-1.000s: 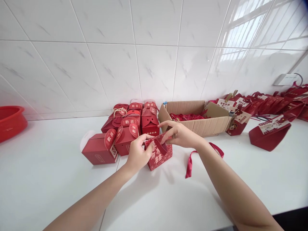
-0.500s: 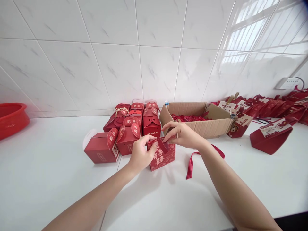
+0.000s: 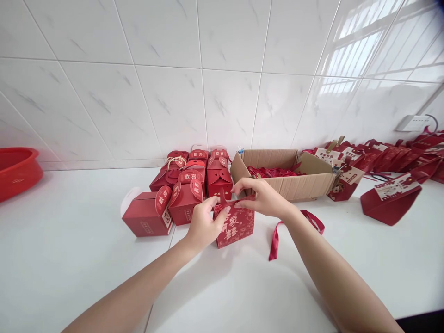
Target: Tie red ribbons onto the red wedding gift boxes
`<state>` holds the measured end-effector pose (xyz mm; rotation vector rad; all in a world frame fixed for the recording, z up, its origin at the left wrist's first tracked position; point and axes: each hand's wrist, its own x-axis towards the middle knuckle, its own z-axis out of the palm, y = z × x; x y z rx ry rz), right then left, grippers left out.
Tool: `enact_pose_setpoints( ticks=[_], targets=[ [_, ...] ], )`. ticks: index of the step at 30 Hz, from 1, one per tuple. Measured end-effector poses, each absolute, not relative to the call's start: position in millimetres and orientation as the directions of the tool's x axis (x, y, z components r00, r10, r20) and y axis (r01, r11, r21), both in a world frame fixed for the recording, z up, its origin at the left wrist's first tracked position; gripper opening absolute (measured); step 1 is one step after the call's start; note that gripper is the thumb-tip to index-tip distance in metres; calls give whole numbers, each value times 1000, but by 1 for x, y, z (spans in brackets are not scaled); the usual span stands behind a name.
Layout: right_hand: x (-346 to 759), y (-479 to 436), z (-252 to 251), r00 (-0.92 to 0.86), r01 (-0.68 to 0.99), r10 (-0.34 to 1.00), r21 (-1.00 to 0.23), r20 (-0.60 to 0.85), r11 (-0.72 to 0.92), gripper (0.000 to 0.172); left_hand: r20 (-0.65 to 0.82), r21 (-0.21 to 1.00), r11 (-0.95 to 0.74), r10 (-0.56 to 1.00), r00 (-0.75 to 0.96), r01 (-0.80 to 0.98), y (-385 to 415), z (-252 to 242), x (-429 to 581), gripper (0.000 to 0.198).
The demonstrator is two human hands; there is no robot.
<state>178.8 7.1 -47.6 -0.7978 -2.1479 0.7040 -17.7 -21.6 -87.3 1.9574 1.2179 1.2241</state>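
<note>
A small red gift box (image 3: 236, 226) with gold characters stands on the white counter (image 3: 86, 268) in front of me. My left hand (image 3: 203, 224) grips its left top edge. My right hand (image 3: 258, 196) pinches the top flaps from the right and presses them down flat. A loose red ribbon (image 3: 275, 233) lies on the counter just right of the box, partly under my right forearm.
Several closed red gift boxes (image 3: 183, 185) are grouped behind the box by the tiled wall. An open cardboard carton (image 3: 294, 178) holds red ribbons. Red paper bags (image 3: 390, 199) line the right side. A red basin (image 3: 15, 171) sits far left.
The raised flap on top of the box has been folded down flat under my right fingers. Both hands stayed on the box; the view shifted slightly.
</note>
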Motion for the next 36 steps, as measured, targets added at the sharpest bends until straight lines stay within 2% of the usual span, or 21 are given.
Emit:
enact_pose_setpoints(
  ticks=[2, 4, 5, 8, 11, 14, 16, 19, 21, 24, 28, 32, 36],
  targets=[
    [179, 9, -50, -526, 327, 739, -702, 421, 633, 27, 428, 783, -475, 880, 206, 402, -21, -88, -18, 17],
    [178, 11, -51, -551, 385, 736, -663, 394, 643, 18, 443, 768, -497, 868, 224, 404, -21, -84, -20, 17],
    [177, 11, -51, -566, 402, 718, -624, 405, 670, 14, 448, 762, -501, 865, 226, 411, -21, -81, -21, 17],
    [174, 8, -49, -579, 358, 602, -493, 550, 793, 24, 433, 744, -492, 870, 235, 451, -24, -61, -28, 18],
    [173, -2, -42, -567, 329, 472, -341, 675, 881, 24, 421, 722, -522, 853, 309, 455, -32, -33, -36, 26],
    [176, -16, -33, -572, 369, 399, -210, 717, 906, 22, 475, 696, -594, 802, 361, 404, -44, -6, -41, 40],
    [178, -23, -26, -573, 386, 365, -151, 734, 910, 22, 510, 642, -630, 777, 369, 437, -54, 9, -41, 45],
    [182, -31, -19, -554, 383, 325, -111, 766, 917, 21, 445, 526, -650, 760, 474, 549, -68, 25, -41, 41],
    [184, -35, -16, -542, 384, 304, -91, 783, 919, 21, 376, 495, -653, 756, 536, 574, -75, 30, -41, 40],
    [186, -38, -13, -536, 403, 280, -50, 797, 914, 22, 374, 550, -632, 771, 515, 546, -82, 32, -40, 45],
    [188, -42, -12, -533, 411, 246, -7, 810, 912, 22, 431, 615, -592, 806, 407, 521, -82, 28, -33, 32],
    [187, -44, -12, -546, 418, 243, 10, 802, 908, 25, 459, 587, -575, 816, 350, 570, -80, 25, -28, 25],
    [187, -45, -12, -558, 420, 237, 25, 795, 907, 27, 469, 569, -607, 794, 387, 554, -79, 25, -32, 34]
  ],
)
